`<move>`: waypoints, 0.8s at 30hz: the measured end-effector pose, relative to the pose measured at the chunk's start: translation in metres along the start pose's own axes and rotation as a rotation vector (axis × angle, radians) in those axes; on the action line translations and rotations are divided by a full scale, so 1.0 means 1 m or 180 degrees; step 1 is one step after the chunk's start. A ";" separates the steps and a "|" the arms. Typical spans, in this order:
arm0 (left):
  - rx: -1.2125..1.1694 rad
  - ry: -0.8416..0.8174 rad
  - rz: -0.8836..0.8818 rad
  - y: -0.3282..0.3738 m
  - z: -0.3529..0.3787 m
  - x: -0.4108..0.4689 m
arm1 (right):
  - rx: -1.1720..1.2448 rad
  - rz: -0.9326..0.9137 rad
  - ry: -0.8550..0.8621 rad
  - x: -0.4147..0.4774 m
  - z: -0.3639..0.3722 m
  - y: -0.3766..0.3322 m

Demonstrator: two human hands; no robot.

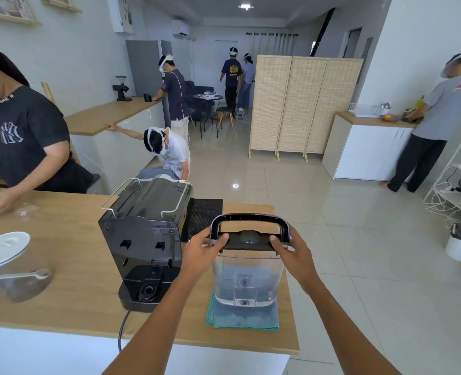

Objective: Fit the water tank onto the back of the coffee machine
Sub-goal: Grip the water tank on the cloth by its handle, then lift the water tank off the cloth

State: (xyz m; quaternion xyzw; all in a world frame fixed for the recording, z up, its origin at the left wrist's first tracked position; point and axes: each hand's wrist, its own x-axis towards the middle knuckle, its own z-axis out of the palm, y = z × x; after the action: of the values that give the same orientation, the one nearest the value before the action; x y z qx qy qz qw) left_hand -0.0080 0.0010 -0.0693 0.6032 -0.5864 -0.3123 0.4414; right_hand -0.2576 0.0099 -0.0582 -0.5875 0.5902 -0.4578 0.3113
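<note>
A clear plastic water tank [247, 280] with a black lid and a raised dark handle stands upright on a folded teal cloth [244, 316] on the wooden counter. My left hand [203, 246] grips the lid's left end, and my right hand [291, 247] grips its right end. The black coffee machine [142, 239] stands just left of the tank with its back facing me. Its rear base with the round tank socket [148, 289] is bare. The tank is apart from the machine.
A black drip mat [205, 215] lies behind the tank. A lidded clear jar with a scoop [10, 266] sits at the counter's left. The machine's cable [122, 328] hangs over the front edge. A person in a black shirt [20, 139] works at the far left.
</note>
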 end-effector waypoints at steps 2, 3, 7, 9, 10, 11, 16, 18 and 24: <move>0.0233 0.0096 0.0083 0.000 -0.002 0.001 | 0.0051 -0.0054 -0.0029 0.003 -0.001 0.001; 0.0369 0.0132 0.0160 0.000 -0.003 0.003 | 0.0084 -0.0073 -0.0058 0.004 -0.001 0.001; 0.0663 0.0149 0.0363 0.008 -0.003 0.004 | 0.0087 -0.0147 -0.0114 0.006 -0.002 0.004; 0.0629 0.0199 0.0400 0.009 0.000 0.002 | 0.0076 -0.0209 -0.0072 0.006 -0.001 0.006; 0.0653 0.0237 0.0406 0.011 0.001 0.000 | 0.0085 -0.0233 -0.0052 0.005 -0.001 0.006; 0.0665 0.0281 0.0440 0.012 0.003 -0.001 | 0.0100 -0.0239 -0.0031 0.005 -0.001 0.007; 0.0492 0.0235 0.0433 0.015 0.001 0.000 | 0.0180 -0.0214 0.0038 0.004 -0.003 0.005; 0.0391 0.0214 0.0394 0.013 0.001 0.002 | 0.0211 -0.0148 0.0062 0.004 -0.002 0.003; 0.0350 0.0283 0.0325 -0.002 0.006 0.008 | 0.0334 -0.0030 0.0132 0.002 0.001 -0.004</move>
State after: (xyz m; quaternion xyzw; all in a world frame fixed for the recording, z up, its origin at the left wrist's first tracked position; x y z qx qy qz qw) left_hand -0.0112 -0.0081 -0.0720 0.6091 -0.6124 -0.2296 0.4485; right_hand -0.2556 0.0088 -0.0547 -0.5635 0.5690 -0.5016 0.3272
